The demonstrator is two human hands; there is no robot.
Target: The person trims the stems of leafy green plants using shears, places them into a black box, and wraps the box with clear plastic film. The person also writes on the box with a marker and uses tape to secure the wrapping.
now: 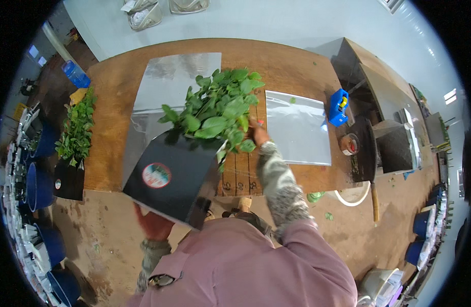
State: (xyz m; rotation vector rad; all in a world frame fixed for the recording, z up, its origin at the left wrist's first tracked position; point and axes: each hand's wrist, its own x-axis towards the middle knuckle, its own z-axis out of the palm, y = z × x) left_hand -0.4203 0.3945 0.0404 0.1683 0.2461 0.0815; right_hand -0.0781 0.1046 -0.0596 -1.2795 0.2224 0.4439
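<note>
A bunch of leafy green stems (pixel 216 103) lies at the middle of the wooden table (pixel 304 65), its lower part inside a black wrapping sleeve (pixel 174 172) with a round sticker. My left hand (pixel 153 224) is under the sleeve's lower edge, its fingers partly hidden, so its hold is unclear. At the right side of the leaves is my right hand (pixel 258 132), with something small and red by its fingers; the foliage hides the fingertips. Clear plastic sheets (pixel 174 80) lie beneath and behind the bunch. Right of my right hand lies a stack of clear film sleeves (pixel 297 130).
A blue tape dispenser (pixel 338 108) and a small clear tub (pixel 348 144) stand at the table's right. Another wrapped bunch (pixel 76 134) lies at the left edge, near a blue plastic bottle (pixel 76 74). Blue buckets (pixel 40 188) line the left floor; a broom-like wooden handle (pixel 374 203) juts out right.
</note>
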